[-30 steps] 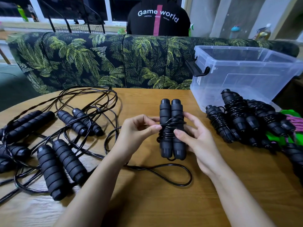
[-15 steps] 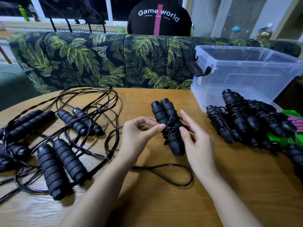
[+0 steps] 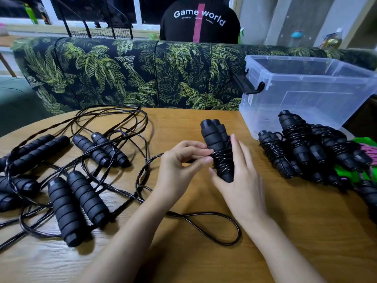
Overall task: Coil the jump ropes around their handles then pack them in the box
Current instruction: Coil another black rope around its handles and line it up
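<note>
My right hand point(image 3: 239, 176) grips a pair of black foam handles point(image 3: 214, 137), held side by side and tilted, with black rope coiled around their middle. My left hand point(image 3: 180, 166) pinches the rope at the coil's left side. The loose remainder of this rope point(image 3: 214, 229) loops over the table below my hands. Several uncoiled jump ropes point(image 3: 79, 193) with black handles lie tangled on the left. A pile of coiled jump ropes point(image 3: 302, 148) lies at the right, in front of the clear plastic box point(image 3: 306, 92).
The wooden table point(image 3: 306, 231) carries everything. Green and pink ropes point(image 3: 365, 158) show at the right edge behind the coiled pile. A leaf-print sofa back point(image 3: 126, 74) runs behind the table, and a person in a black top point(image 3: 200, 21) sits beyond it.
The handle pair has turned from upright to tilted, top toward the left. My right hand has shifted over its front while my left hand stays pinching the rope at the coil.
</note>
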`<action>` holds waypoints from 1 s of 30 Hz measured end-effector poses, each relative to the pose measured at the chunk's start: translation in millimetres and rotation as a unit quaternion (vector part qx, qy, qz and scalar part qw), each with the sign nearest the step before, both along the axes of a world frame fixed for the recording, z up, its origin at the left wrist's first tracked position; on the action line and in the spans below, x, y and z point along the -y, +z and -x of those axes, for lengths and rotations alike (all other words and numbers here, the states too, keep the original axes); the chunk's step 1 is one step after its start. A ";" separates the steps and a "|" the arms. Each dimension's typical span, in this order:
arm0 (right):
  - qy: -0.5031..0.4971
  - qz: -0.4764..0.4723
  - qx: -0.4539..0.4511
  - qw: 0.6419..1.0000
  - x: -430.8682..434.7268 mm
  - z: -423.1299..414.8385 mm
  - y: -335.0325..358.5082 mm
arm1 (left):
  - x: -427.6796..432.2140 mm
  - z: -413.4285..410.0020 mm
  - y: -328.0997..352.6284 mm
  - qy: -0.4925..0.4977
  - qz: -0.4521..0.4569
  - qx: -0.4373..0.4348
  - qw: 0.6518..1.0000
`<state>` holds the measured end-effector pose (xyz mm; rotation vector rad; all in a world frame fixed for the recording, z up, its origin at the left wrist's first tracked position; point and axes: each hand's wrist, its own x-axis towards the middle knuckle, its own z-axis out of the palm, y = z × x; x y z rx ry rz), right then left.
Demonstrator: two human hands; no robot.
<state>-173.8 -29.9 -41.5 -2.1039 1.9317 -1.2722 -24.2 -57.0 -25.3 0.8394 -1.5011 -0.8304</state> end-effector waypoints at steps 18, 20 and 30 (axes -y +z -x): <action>0.209 -0.020 0.263 0.942 -3.1 3.1 10.7 | 2.1 -11.8 7.6 -0.054 -0.164 -0.058 0.983; 0.221 -0.027 0.281 0.933 -4.2 0.9 11.7 | 2.2 -12.6 6.9 -0.079 -0.182 -0.054 0.979; 0.267 -0.058 0.354 0.895 -6.6 -4.5 9.2 | 3.6 -16.6 8.6 -0.172 -0.228 -0.066 0.956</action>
